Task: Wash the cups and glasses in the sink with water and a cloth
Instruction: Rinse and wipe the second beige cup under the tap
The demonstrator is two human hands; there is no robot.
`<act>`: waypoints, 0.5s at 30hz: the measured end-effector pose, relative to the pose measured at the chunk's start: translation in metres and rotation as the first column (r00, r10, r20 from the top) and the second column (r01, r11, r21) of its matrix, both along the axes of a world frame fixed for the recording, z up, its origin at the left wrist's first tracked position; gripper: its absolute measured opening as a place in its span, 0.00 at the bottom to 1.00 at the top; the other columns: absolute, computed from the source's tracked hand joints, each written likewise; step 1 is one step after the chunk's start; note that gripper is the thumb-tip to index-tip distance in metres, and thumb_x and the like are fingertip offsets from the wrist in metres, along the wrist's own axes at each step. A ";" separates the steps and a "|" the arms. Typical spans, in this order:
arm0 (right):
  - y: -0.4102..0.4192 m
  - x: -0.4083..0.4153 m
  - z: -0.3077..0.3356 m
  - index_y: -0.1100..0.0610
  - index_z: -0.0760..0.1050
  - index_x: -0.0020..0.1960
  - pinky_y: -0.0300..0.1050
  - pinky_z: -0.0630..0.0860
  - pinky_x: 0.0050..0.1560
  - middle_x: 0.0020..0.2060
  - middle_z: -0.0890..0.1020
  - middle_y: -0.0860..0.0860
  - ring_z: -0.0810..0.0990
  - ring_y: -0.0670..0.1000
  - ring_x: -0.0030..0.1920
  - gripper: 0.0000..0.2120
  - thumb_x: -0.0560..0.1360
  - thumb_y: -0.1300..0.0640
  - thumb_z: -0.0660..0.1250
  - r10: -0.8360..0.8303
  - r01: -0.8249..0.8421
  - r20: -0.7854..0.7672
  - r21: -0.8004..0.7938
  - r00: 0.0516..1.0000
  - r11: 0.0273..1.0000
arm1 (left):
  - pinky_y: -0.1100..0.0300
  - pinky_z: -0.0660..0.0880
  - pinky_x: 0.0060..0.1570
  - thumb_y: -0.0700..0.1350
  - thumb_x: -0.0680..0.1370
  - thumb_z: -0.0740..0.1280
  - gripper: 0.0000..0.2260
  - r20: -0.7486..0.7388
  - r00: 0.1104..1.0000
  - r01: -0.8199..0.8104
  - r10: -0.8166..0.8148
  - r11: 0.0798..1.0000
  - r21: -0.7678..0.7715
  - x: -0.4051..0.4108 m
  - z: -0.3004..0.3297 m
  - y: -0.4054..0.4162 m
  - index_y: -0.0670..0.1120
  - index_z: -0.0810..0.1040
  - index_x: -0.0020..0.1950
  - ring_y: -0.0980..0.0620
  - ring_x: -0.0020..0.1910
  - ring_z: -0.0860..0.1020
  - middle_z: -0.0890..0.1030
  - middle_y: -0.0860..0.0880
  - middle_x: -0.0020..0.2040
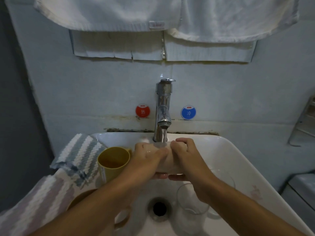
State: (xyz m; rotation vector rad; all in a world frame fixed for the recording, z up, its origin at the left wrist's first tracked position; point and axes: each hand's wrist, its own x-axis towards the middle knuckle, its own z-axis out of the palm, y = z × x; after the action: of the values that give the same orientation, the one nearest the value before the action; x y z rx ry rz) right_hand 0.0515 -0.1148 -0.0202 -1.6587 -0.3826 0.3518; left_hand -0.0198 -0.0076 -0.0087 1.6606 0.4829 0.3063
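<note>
1. Both my hands are wrapped round a pale cup held on its side under the tap. My left hand curls over its left half and my right hand over its right, fingers on top and thumbs beneath. Neither hand is loose.

2. Water runs from the chrome tap onto the top of the cup, between my knuckles. Wet, it will likely be slick, so a full wrap round the body seems safer than a pinch at the rim. I cannot tell what it is made of.

3. A yellow mug stands upright just left of my left hand, at the edge of the basin, with some liquid in it. It looks light, and its handle at the far side offers a sure hold.

4. Two clear glasses are in the white sink: one glass near the drain, another glass behind my right wrist. These are the fragile ones; take them round the wall.

5. A striped cloth lies over the left rim of the sink, not in my hands.

6. On the wall, a red sticker and a blue sticker both read "OYO" above a Chinese character. White towels hang above; their label is too blurred to read.
</note>
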 end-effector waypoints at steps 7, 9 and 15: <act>0.002 -0.003 0.000 0.44 0.64 0.64 0.45 0.84 0.42 0.54 0.71 0.47 0.76 0.52 0.52 0.21 0.75 0.47 0.70 -0.004 0.004 -0.009 0.000 1.000 1.000 | 0.54 0.83 0.35 0.53 0.83 0.58 0.11 0.030 0.999 -0.041 0.045 0.991 -0.130 -0.003 0.002 0.004 0.50 0.68 0.63 0.42 0.52 0.79 0.72 0.43 0.57; 0.003 -0.001 -0.001 0.44 0.66 0.62 0.44 0.84 0.39 0.53 0.72 0.47 0.76 0.51 0.51 0.13 0.80 0.47 0.64 -0.034 0.034 0.000 0.002 0.999 0.999 | 0.52 0.84 0.38 0.52 0.81 0.62 0.13 0.058 0.997 -0.038 0.043 0.995 -0.097 -0.002 0.002 0.004 0.51 0.68 0.64 0.44 0.51 0.78 0.72 0.46 0.56; 0.001 0.000 -0.002 0.45 0.66 0.62 0.40 0.81 0.36 0.49 0.71 0.43 0.75 0.49 0.47 0.08 0.83 0.48 0.56 -0.033 0.033 0.027 0.008 0.999 0.999 | 0.49 0.83 0.43 0.50 0.76 0.70 0.22 -0.008 0.996 -0.085 0.085 0.995 -0.050 0.004 0.001 -0.003 0.53 0.65 0.66 0.44 0.53 0.77 0.69 0.47 0.58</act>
State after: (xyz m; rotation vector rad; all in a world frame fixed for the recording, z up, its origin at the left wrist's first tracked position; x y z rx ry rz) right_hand 0.0511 -0.1142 -0.0222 -1.6623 -0.3761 0.3030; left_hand -0.0153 -0.0109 -0.0075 1.5946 0.5622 0.3495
